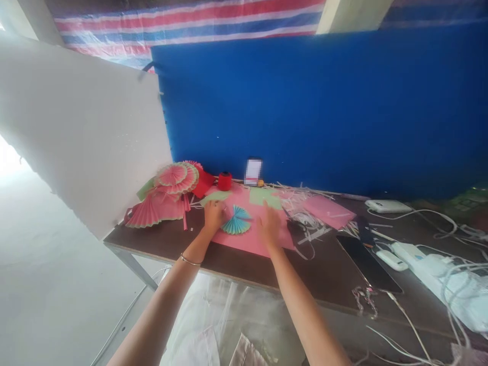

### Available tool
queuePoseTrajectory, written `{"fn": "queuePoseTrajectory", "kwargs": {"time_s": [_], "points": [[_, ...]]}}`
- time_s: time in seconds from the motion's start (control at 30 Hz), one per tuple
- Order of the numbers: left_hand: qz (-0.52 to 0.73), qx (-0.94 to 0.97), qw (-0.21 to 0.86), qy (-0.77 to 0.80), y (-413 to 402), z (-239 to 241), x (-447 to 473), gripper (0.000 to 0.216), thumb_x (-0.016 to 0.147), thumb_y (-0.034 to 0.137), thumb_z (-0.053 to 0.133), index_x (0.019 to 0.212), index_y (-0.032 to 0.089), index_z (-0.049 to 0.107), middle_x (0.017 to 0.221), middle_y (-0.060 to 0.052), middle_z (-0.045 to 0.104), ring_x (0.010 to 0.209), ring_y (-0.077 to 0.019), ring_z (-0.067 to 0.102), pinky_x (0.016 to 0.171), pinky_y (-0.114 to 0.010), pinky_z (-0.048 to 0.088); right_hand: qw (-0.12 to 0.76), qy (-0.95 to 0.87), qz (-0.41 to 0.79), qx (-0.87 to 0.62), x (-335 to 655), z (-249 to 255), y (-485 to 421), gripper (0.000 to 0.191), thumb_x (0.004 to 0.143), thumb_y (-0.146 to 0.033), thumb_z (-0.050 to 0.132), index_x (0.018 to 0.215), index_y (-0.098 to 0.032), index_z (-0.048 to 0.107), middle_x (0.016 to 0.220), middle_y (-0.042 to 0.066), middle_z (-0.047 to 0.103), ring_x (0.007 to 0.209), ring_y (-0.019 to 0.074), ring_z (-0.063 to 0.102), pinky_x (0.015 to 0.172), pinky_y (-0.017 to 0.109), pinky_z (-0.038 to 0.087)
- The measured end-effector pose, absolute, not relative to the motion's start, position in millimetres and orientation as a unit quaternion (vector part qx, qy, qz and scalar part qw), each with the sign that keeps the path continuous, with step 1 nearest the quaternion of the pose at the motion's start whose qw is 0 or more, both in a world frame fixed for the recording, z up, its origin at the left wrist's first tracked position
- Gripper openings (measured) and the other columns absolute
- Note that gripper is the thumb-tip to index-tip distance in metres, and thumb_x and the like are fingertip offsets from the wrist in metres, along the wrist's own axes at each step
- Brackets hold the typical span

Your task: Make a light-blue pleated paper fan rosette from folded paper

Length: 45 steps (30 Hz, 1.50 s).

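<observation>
looks to be mid-handling of a blue fan (pixel 235 222), probably settling its pleats. to be found flat on a pink sheet (pixel 244 247) on the table (pixel 160 239), between left hand (pixel 214 213) and right hand (pixel 270 226). at left: curled close by the fan's left edge; too blurred, cannot tell whether clamped on it or merely beside. at right: just off the fan's other side, above the sheet, thumb apart from fingers, no hold seen. for the next move, would likely call for a light touch along the folds, without creasing. as to looks: spread wide, narrowly pleated, folds radiating from near the middle, bright blue, yellowish along the lower rim. nearby: red spool (pixel 224 181) at back, pink fans (pixel 163 206) heaped at far left.
</observation>
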<state>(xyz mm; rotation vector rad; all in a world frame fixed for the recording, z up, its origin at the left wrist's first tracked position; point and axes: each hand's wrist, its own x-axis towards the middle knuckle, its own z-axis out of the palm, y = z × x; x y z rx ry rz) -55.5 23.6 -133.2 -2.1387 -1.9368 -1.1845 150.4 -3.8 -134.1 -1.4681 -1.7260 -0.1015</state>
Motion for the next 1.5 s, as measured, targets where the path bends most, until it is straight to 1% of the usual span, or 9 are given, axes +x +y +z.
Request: {"fn": "queuePoseTrajectory", "kwargs": {"time_s": [0.1,0.2,0.37,0.63,0.9,1.03,1.13,1.37,1.5], "points": [[-0.347,-0.688,0.033,-0.636,19,-132,-48,0.020,0.072,0.018,0.053,0.089,0.017,0.063,0.102,-0.012,0.058,0.099,-0.0268,0.048,0.083,-0.037,0.033,0.401,-0.729,0.021,-0.555,146,-136,-3,0.056,0.083,-0.023,0.040,0.138,-0.026,0.027,0.097,0.006,0.063,0.098,0.0240,0.053,0.089,0.044,0.035],[-0.334,-0.722,-0.021,-0.606,17,-131,-43,0.019,0.075,0.023,0.051,0.085,0.016,0.065,0.093,-0.012,0.062,0.095,-0.0270,0.050,0.083,-0.038,0.033,0.397,-0.735,0.059,-0.547,144,-136,-3,0.059,0.081,-0.021,0.045,0.137,-0.027,0.029,0.085,0.003,0.066,0.088,0.0230,0.056,0.086,0.043,0.036],[-0.325,-0.749,-0.084,-0.572,16,-133,-39,0.019,0.073,0.026,0.052,0.078,0.016,0.068,0.078,-0.010,0.065,0.092,-0.0278,0.052,0.082,-0.037,0.033,0.399,-0.732,0.096,-0.545,144,-138,-1,0.062,0.078,-0.017,0.048,0.136,-0.029,0.030,0.080,0.001,0.065,0.082,0.0220,0.057,0.082,0.041,0.039],[-0.366,-0.756,-0.180,-0.513,18,-132,-38,0.019,0.073,0.026,0.054,0.075,0.015,0.070,0.075,-0.008,0.068,0.081,-0.0226,0.058,0.083,-0.033,0.037,0.466,-0.732,0.034,-0.497,146,-146,1,0.046,0.085,-0.023,0.038,0.131,-0.025,0.037,0.086,0.005,0.061,0.086,0.0217,0.054,0.086,0.044,0.040],[-0.412,-0.711,-0.361,-0.441,17,-134,-31,0.030,0.076,0.038,0.056,0.077,0.011,0.069,0.071,-0.005,0.066,0.064,-0.0160,0.058,0.061,-0.026,0.043,0.530,-0.698,0.025,-0.481,148,-147,1,0.038,0.086,-0.027,0.040,0.123,-0.022,0.046,0.088,0.006,0.060,0.086,0.0200,0.054,0.083,0.040,0.043],[-0.455,-0.649,-0.423,-0.439,22,-138,-30,0.031,0.068,0.038,0.066,0.082,0.010,0.068,0.076,-0.007,0.067,0.069,-0.0176,0.060,0.067,-0.028,0.046,0.588,-0.627,0.104,-0.500,144,-140,-1,0.041,0.079,-0.031,0.049,0.119,-0.021,0.050,0.099,0.007,0.060,0.091,0.0195,0.054,0.085,0.039,0.043],[-0.486,-0.595,-0.455,-0.450,28,-140,-31,0.032,0.063,0.035,0.072,0.083,0.010,0.068,0.078,-0.009,0.068,0.073,-0.0193,0.061,0.073,-0.032,0.047,0.621,-0.538,0.237,-0.519,148,-132,-3,0.033,0.073,-0.037,0.055,0.103,-0.023,0.060,0.110,0.007,0.059,0.101,0.0209,0.052,0.086,0.036,0.043],[-0.534,-0.494,-0.515,-0.453,32,-143,-36,0.032,0.057,0.033,0.076,0.081,0.013,0.067,0.082,-0.007,0.069,0.084,-0.0208,0.062,0.084,-0.034,0.044,0.605,-0.516,0.365,-0.483,167,-122,-5,0.016,0.066,-0.032,0.064,0.079,-0.022,0.066,0.080,0.005,0.066,0.082,0.0209,0.060,0.072,0.033,0.047],[-0.540,-0.458,-0.550,-0.443,33,-144,-37,0.033,0.056,0.034,0.075,0.079,0.013,0.065,0.081,-0.007,0.068,0.082,-0.0199,0.063,0.080,-0.033,0.046,0.616,-0.497,0.417,-0.447,161,-124,2,0.017,0.069,-0.038,0.062,0.078,-0.024,0.062,0.070,0.002,0.063,0.072,0.0190,0.060,0.064,0.034,0.048]]}}
